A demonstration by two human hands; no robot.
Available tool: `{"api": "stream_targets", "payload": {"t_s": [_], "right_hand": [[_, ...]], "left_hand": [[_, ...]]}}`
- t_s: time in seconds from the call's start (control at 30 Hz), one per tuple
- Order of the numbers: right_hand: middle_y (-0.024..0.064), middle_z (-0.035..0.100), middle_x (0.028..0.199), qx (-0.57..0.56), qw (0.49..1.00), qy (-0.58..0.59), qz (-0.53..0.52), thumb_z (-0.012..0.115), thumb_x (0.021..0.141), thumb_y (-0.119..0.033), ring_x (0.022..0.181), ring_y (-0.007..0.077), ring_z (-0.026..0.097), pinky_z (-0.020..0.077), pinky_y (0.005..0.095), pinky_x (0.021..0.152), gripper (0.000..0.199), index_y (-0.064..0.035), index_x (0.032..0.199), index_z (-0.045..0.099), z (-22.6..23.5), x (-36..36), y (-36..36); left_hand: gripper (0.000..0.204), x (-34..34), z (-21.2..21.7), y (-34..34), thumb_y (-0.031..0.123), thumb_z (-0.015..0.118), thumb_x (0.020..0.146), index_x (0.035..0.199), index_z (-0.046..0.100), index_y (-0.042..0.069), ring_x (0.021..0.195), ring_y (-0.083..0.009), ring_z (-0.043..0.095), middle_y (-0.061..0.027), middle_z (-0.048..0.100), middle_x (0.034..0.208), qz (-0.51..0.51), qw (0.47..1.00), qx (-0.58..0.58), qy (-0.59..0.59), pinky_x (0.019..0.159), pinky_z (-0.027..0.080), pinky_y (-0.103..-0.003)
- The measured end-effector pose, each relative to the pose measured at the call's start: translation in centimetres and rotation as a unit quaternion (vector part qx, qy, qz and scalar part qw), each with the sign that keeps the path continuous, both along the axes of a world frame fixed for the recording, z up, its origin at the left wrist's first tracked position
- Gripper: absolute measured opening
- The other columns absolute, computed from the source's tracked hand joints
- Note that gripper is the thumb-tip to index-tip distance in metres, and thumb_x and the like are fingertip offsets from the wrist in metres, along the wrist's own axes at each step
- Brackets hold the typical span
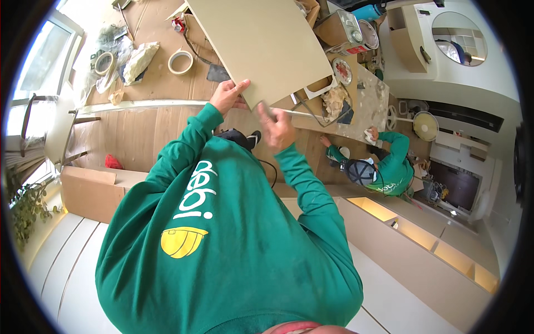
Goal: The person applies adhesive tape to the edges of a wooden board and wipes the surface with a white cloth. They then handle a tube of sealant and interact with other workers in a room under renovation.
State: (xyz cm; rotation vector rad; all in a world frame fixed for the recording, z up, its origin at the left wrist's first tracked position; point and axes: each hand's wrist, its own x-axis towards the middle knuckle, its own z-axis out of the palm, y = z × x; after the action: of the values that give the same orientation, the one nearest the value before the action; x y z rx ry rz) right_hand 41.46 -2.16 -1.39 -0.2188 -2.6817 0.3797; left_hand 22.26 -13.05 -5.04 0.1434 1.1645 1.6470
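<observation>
Beige panel (pixel 267 39) held midway along the near edge of a cardboard-covered table (pixel 147 83), one corner jutting past that edge. Pinched at its left side between thumb and fingers of the left hand (pixel 227 97); met at the adjoining side, close to the corner, by a blurred right hand (pixel 278 131), too smeared to tell how closed or on what. For good handling, as a judgement: pinch firmly just clear of the corner, press lightly and evenly with the right, spare the tip from rounding, and support the panel's bulk over the table against rocking. Best kept clear of the roll of tape (pixel 171 64), left of the panel.
</observation>
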Motion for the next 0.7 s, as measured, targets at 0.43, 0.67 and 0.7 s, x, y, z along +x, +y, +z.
{"api": "stream_targets", "payload": {"t_s": [0.43,0.67,0.7], "right_hand": [[0.0096,0.052,0.095,0.044,0.999,-0.026,-0.014,0.065,0.079,-0.007,0.079,0.0269,0.057,0.0521,0.0383,0.064,0.061,-0.0246,0.137,0.058,-0.2,0.2,0.9],[0.0098,0.052,0.094,0.032,0.998,-0.024,-0.045,0.062,0.076,-0.001,0.08,0.0265,0.057,0.051,0.0376,0.062,0.066,-0.0257,0.137,0.058,-0.3,-0.1,1.0],[0.0098,0.052,0.094,0.046,0.999,0.018,0.008,0.063,0.077,-0.002,0.08,0.0276,0.057,0.0507,0.0395,0.063,0.065,-0.0254,0.137,0.058,-0.7,-0.2,-0.5]], "left_hand": [[0.047,-0.1,0.2,-0.2,0.04,0.062,0.095,0.117,0.059,-0.002,0.082,-0.0195,0.071,-0.0113,0.068,0.103,-0.009,1.0,0.007,0.021,0.072,0.061,-0.033],[0.046,-0.1,0.0,-0.1,0.04,0.062,0.095,0.116,0.06,-0.001,0.082,-0.0189,0.071,-0.0108,0.068,0.102,-0.011,1.0,0.004,0.009,0.072,0.061,-0.033],[0.046,-0.2,-0.2,0.0,0.04,0.062,0.095,0.116,0.06,-0.001,0.082,-0.0189,0.071,-0.0108,0.068,0.102,-0.018,1.0,-0.003,0.007,0.072,0.061,-0.033]]}}
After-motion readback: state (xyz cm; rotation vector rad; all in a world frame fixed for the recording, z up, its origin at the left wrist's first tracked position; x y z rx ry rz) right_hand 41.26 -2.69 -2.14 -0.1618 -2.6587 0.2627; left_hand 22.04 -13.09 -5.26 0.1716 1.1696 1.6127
